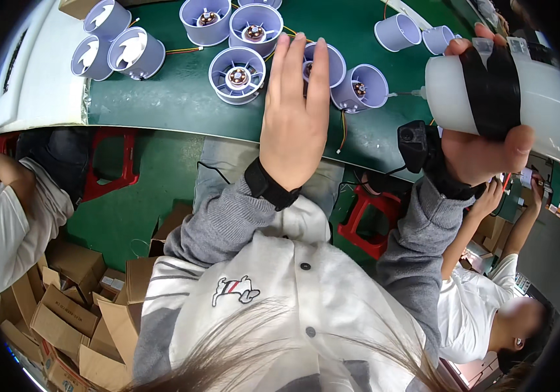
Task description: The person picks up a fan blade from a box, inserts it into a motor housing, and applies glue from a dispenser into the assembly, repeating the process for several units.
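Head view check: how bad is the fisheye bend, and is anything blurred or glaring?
Head view: black circular rim; green table edge bows strongly. Left hand and lavender round fan housings are sharp. The translucent white squeeze bottle with black tape in the right hand looks bright, not blown out. Bottom hair strands are blurred.

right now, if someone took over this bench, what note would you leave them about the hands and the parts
Left hand: flat, fingers out, resting over a fan housing on the green mat.
Right hand: grips a taped squeeze bottle, nozzle pointing at the tilted housing.
Parts: about ten lilac housings spread across the mat, several with motors and wires showing.
Done or left: cannot tell which housings have been treated; check each.
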A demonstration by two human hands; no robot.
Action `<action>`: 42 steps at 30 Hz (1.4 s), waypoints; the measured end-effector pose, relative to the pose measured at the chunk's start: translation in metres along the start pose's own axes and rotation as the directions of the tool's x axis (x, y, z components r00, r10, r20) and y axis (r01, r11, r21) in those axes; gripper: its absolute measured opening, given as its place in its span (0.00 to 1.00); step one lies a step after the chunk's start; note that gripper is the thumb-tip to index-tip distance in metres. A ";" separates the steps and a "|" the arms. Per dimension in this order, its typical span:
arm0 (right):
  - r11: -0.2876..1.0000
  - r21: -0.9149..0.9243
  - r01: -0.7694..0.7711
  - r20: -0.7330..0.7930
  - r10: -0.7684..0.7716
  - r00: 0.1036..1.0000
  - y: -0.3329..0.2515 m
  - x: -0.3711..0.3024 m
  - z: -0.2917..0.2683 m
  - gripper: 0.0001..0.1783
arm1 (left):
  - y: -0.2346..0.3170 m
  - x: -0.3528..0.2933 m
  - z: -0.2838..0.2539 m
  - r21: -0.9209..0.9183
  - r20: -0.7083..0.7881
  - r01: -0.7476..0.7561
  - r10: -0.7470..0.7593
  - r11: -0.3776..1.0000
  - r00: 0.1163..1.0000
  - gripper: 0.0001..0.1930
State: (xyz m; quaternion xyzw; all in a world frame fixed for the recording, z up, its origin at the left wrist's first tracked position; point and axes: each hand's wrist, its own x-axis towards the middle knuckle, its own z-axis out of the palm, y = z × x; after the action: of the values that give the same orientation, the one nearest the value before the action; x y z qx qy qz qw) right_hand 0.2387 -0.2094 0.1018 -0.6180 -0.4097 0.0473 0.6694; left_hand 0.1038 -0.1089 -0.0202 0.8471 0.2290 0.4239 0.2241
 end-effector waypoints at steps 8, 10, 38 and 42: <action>1.000 0.025 0.014 0.045 -0.015 0.999 0.006 0.002 -0.008 0.54 | 0.021 -0.030 -0.010 -0.474 0.159 0.184 -0.122 0.861 0.980 0.26; 0.999 0.040 0.023 0.067 -0.025 0.997 0.011 0.005 -0.005 0.54 | 0.020 -0.031 -0.004 -0.432 0.152 0.175 -0.120 0.885 0.981 0.28; 0.998 -0.008 -0.062 0.166 0.062 0.984 0.013 -0.021 0.023 0.55 | 0.011 -0.014 0.000 -0.410 0.117 0.140 -0.101 0.901 0.988 0.30; 0.988 0.152 -0.018 0.215 -0.015 0.976 0.033 -0.020 0.005 0.53 | 0.011 -0.014 0.002 -0.431 0.114 0.121 -0.079 0.894 0.990 0.30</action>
State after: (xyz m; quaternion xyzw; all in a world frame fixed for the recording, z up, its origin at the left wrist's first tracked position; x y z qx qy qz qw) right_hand 0.2371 -0.2093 0.0629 -0.5563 -0.4745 0.1458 0.6664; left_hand 0.1000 -0.1261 -0.0232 0.7812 0.1607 0.4122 0.4404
